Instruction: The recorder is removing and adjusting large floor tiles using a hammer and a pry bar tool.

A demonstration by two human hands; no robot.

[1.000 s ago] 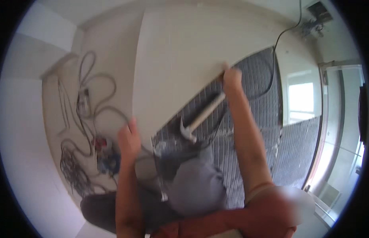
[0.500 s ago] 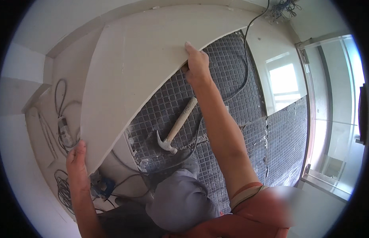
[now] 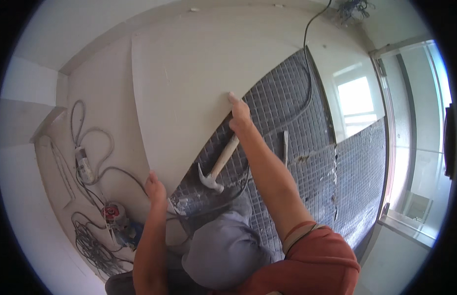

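Observation:
A large pale floor tile (image 3: 184,103) is held between my two hands, with its near edge running diagonally across the view. My left hand (image 3: 156,189) grips the near-left corner. Farther along, my right hand (image 3: 241,117) is closed over the near edge, thumb on top and fingers hidden underneath. Below that edge, a claw hammer (image 3: 221,162) with a wooden handle lies on the dark, grid-patterned floor base (image 3: 275,91). The end of its handle is beside my right wrist.
A glossy tile (image 3: 331,69) reflects a window at the right, near a glass door (image 3: 410,123). A flat metal bar (image 3: 285,146) lies beyond my right forearm. At left are a red-and-blue power tool (image 3: 113,216), a white tool (image 3: 83,165) and coiled cable (image 3: 93,246).
The tile has shifted right and its near edge has come closer to me. My left hand moved right with its corner; my right hand came nearer. The power tool and metal bar are now more exposed.

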